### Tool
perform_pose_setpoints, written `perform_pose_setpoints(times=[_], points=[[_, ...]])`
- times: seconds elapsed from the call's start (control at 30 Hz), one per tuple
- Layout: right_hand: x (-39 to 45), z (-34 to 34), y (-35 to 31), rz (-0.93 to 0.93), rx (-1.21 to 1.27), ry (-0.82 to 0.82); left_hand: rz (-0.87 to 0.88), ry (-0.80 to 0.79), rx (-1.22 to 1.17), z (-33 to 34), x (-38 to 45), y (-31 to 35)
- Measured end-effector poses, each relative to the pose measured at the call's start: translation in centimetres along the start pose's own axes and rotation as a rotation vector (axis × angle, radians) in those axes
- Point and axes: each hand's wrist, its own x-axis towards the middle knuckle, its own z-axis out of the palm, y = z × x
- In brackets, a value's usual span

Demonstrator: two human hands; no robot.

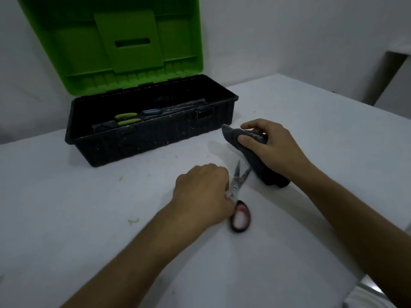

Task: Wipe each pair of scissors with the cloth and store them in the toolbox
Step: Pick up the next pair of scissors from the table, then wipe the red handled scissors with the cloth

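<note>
Left hand (202, 192): grasping red-and-black-handled steel scissors (239, 203) on white table (89, 207).
Right hand (269, 147): clenched on dark grey cloth (253, 161).
Far left: open black toolbox (142, 138), green lid.

Both forearms are bare to the frame's edge, with no sleeves, and the left hand (201, 192) and right hand (271, 147) wear nothing.

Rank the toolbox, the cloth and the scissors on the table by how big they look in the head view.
1. Toolbox, lid open: plainly the largest.
2. Dark cloth, under the right hand.
3. Red-handled scissors, at the left hand.
Cloth and scissors look close in length; both are partly covered, so their order is unsure.
</note>
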Motion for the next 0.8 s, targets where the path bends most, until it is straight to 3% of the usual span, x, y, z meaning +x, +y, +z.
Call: perform_pose_setpoints(times=[0.17,0.33,0.47,0.67,0.8], points=[[-0.1,0.2,-0.3,-0.052,0.02,-0.011,-0.066,0.079,0.014,0.1,0.5,-1.3],[0.3,0.4,-1.9,-0.166,0.08,0.033,-0.13,0.138,-0.133,-1.4,1.0,-3.1],[1.6,0.7,-5.1,-0.305,0.19,0.088,-0.167,0.205,-0.395,-4.4,1.2,-5.4],[4.2,2.3,-11.7,-0.532,0.237,0.098,-0.253,0.387,-0.993,-8.0,0.9,-10.4],[5.5,4.0,-15.1,-0.61,0.239,0.121,-0.284,0.467,-1.108,-9.9,0.0,-12.3]])
